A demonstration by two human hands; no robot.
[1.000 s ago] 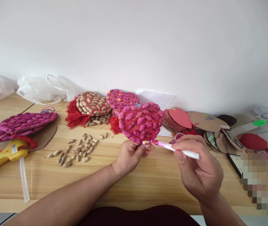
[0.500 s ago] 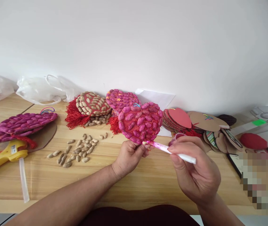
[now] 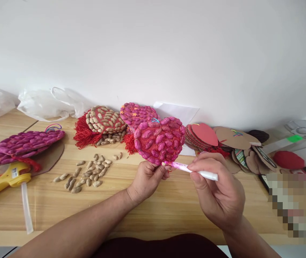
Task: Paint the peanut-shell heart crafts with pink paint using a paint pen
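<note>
My left hand [image 3: 146, 178] grips the bottom tip of a heart-shaped piece [image 3: 159, 140] covered in pink-painted peanut shells, holding it upright above the wooden table [image 3: 169, 204]. My right hand [image 3: 217, 191] pinches a white pen-like brush [image 3: 195, 171] stained pink. Its tip touches the lowest shell of the heart, just right of my left fingers.
Loose unpainted peanuts [image 3: 88, 172] lie left of my hands. Behind stand an unpainted shell heart with red tassel [image 3: 103, 122] and another pink heart [image 3: 136, 114]. Purple shell pieces [image 3: 26, 141] and a yellow glue gun [image 3: 5, 179] lie far left; cardboard and red cut-outs [image 3: 222, 138] are stacked right.
My right hand and the brush have shifted slightly left, keeping the tip at the heart's bottom shell. My left hand and the heart have barely moved.
</note>
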